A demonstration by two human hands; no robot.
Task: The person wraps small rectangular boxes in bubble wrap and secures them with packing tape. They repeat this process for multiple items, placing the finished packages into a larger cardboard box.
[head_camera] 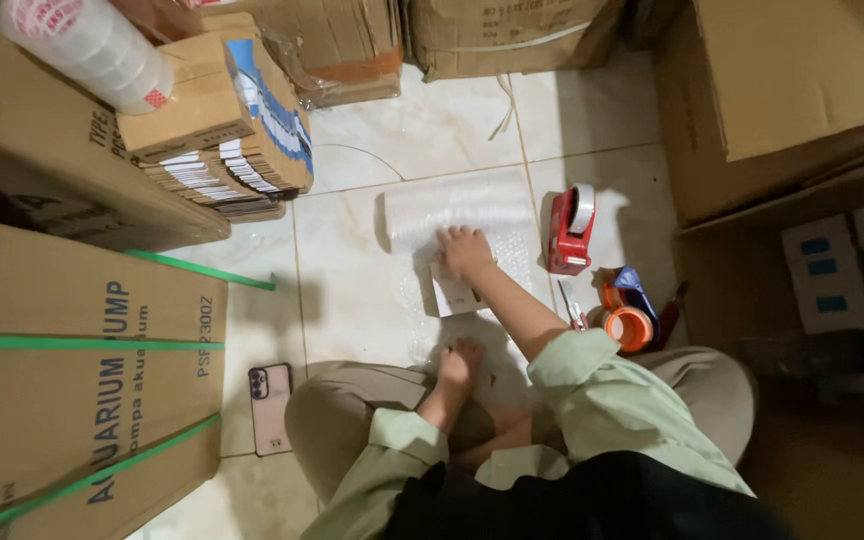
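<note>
1. My right hand (465,252) lies flat, fingers spread, on a small white box (454,295) at frame centre, pressing it down rather than gripping
2. The box sits on a sheet of bubble wrap (457,205) unrolled over the tiled floor (352,290)
3. My left hand (462,362) rests lower down, fingers loosely curled on the near edge of the wrap, grasping nothing that I can make out
4. A red tape dispenser (571,230) stands just right of the wrap; an orange tape roll (630,325) lies below it
5. A phone (270,408) lies at lower left beside my knee
</note>
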